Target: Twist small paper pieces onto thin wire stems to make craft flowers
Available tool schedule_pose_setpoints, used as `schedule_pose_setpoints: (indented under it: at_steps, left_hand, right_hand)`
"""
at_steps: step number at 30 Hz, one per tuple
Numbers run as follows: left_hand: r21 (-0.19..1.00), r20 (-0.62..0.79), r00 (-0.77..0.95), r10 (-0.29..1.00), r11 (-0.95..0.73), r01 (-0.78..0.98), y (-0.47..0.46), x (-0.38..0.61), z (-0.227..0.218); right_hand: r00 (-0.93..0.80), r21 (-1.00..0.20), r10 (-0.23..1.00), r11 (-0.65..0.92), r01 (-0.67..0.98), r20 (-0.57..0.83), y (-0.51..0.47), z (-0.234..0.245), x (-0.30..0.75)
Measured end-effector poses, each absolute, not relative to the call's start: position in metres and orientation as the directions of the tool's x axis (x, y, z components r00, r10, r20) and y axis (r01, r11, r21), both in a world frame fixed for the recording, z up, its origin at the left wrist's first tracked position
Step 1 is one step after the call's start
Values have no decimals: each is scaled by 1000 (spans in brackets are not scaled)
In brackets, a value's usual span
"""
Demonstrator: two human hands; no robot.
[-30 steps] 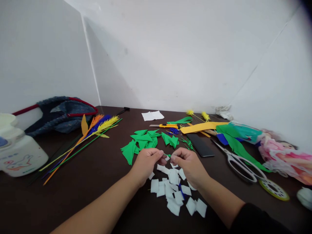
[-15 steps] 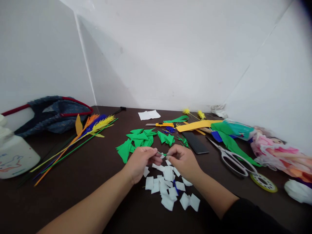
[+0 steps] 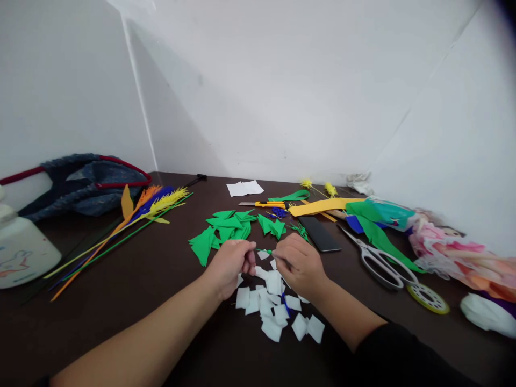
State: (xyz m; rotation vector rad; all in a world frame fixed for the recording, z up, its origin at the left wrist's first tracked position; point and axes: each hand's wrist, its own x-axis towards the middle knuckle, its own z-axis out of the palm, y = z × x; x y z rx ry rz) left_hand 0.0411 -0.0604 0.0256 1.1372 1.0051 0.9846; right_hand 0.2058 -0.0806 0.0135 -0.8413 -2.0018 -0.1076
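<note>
My left hand (image 3: 229,264) and my right hand (image 3: 299,263) meet over the dark table, fingertips pinching the two ends of a thin green stem (image 3: 264,251) between them. Just under and in front of my hands lies a scatter of small white paper squares (image 3: 274,312), with a bit of blue showing among them. Beyond my hands sits a pile of green paper triangles (image 3: 226,228).
A black phone (image 3: 319,234), white-handled scissors (image 3: 381,260), a tape roll (image 3: 427,298), a yellow utility knife (image 3: 264,204), yellow and green paper strips (image 3: 326,206) and a doll (image 3: 455,250) lie right. Coloured flower stems (image 3: 133,217), a dark bag (image 3: 80,183) and a white bottle (image 3: 20,250) are left.
My hands have drawn a little closer together on the green stem. The view has shifted slightly, so everything sits a bit further left and higher.
</note>
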Motion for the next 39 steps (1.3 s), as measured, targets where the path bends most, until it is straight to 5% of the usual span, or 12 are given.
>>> schedule_pose_setpoints:
  at_steps: [6, 10, 14, 18, 21, 24, 31, 33, 35, 39]
  left_hand:
    - [993, -97, 283, 954, 75, 88, -53, 32, 30]
    - [997, -42, 457, 888, 11, 72, -58, 41, 28]
    - [995, 49, 427, 903, -83, 61, -62, 50, 24]
    - [986, 77, 368, 926, -126, 110, -61, 51, 23]
    - [980, 90, 339, 936, -144, 136, -61, 50, 25]
    - [974, 93, 328, 940, -154, 167, -61, 51, 27]
    - [980, 55, 283, 957, -106, 168, -55, 45, 26]
    - [980, 71, 217, 974, -109, 168, -48, 39, 24]
    - [976, 112, 156, 981, -138, 171, -41, 32, 22]
    - [966, 143, 77, 987, -156, 208, -30, 19, 20]
  right_hand:
    - [-240, -342, 546, 751, 564, 803, -79, 13, 211]
    - [-250, -399, 601, 733, 552, 759, -80, 14, 212]
    - [-170, -564, 697, 678, 471, 696, -82, 15, 211]
    - [-53, -876, 906, 420, 236, 420, -79, 12, 208]
    - [-68, -970, 976, 215, 110, 209, -76, 10, 204]
    - [-48, -985, 987, 156, 68, 153, -75, 8, 199]
    - [-17, -934, 952, 304, 186, 306, -68, 8, 208]
    - [76, -912, 941, 295, 285, 329, -55, 7, 225]
    - [184, -809, 921, 192, 556, 345, -40, 4, 247]
    - [211, -716, 914, 113, 689, 347, -19, -2, 283]
